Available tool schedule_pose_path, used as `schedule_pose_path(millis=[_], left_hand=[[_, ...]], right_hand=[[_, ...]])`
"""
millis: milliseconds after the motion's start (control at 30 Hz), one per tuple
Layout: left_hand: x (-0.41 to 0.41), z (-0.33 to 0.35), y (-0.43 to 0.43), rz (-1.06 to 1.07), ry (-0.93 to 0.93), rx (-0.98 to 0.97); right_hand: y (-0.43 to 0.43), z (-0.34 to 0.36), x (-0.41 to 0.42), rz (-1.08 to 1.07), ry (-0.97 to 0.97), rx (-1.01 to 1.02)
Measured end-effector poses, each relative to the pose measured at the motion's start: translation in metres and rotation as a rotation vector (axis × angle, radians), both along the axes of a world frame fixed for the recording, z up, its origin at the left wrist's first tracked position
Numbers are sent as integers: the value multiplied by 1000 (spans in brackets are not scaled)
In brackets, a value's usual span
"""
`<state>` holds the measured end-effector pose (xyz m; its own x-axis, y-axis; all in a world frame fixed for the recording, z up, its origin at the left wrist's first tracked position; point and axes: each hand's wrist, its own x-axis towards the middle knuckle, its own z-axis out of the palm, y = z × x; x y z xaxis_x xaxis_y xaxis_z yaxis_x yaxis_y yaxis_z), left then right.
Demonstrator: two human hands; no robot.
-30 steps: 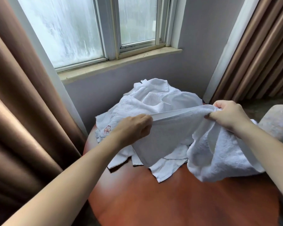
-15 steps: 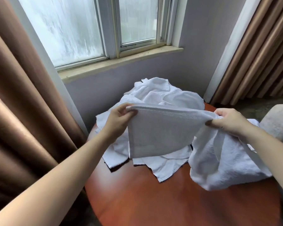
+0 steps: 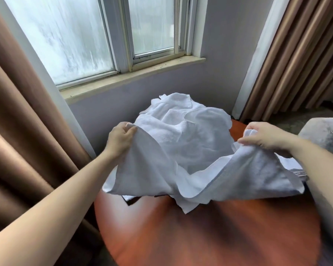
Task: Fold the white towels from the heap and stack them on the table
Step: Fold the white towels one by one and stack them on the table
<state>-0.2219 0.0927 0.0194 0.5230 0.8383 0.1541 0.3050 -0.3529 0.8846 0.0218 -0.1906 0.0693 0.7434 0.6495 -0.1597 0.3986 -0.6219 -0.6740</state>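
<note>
Partly hidden heap [image 3: 196,131], held towel [image 3: 248,177], blurred table [image 3: 210,237]

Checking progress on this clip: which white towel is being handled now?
The towel hanging between the left hand and right hand, each gripping an edge; the rest lie crumpled in the heap behind.

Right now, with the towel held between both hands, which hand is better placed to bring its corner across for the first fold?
Probably the left hand: it pinches a clean corner of the towel, which hangs flat below it. The right hand grips bunched cloth.
</note>
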Motion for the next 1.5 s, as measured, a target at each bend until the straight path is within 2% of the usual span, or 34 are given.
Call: schedule_pose_path(millis=[67,200,300,367,467,600,733,800,933,1033,1167,1300,1500], left_hand=[[-10,1,12,90,18,-1],[-26,-2,27,210,69,7],[-25,2,19,225,40,-32],[-18,6,3,166,18,-81],[-5,10,-22,-10,-43,-184],[8,22,-52,-128,-187,-437],[16,35,-88,-164,-275,-600],[19,36,-105,-164,-314,-656],[27,31,-134,-196,-385,-621],[27,30,-137,-144,-470,-623],[20,33,-134,-119,-486,-627],[19,35,-128,-56,-526,-626],[20,37,-130,-189,-510,-645]], right_hand=[[-3,4,8,-112,-25,95],[-7,7,12,-273,-275,-54],[2,10,-1,-383,-242,0],[13,3,-8,-458,-26,116],[31,-12,-20,-440,444,345],[51,-6,-47,-332,638,437],[63,5,-78,-207,775,525],[69,8,-95,-215,770,607],[83,11,-129,-274,757,764],[85,9,-141,-278,702,817],[81,6,-147,-201,558,753],[75,2,-138,-247,336,700],[80,1,-151,-122,191,712]])
